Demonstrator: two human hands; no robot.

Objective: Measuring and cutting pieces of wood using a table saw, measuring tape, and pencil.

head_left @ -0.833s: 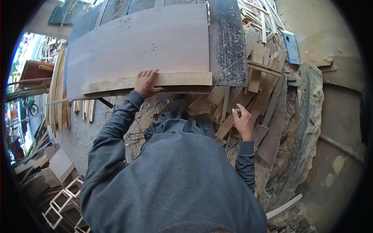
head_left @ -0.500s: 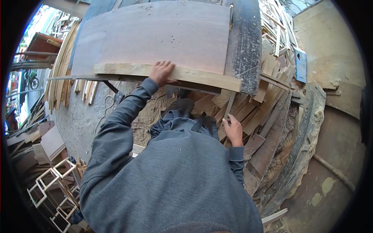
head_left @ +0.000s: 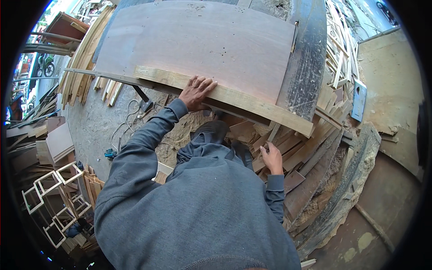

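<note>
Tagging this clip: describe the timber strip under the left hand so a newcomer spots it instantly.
Top centre sits a large, smooth pinkish-brown panel. A long, yellowish timber strip lies along its near edge, the left hand over it. Unlike the loose wood scraps below right, it runs past the panel's right edge.

No text, label, brand, number or sign can be read anywhere in the scene, near or far, left or right; the small, blurred shapes at the far left show no legible lettering.

Bench [head_left: 310, 67] cropped at top; left hand [head_left: 196, 93] hides some plank [head_left: 252, 101]; right hand [head_left: 272, 158]: hold unclear.
</note>
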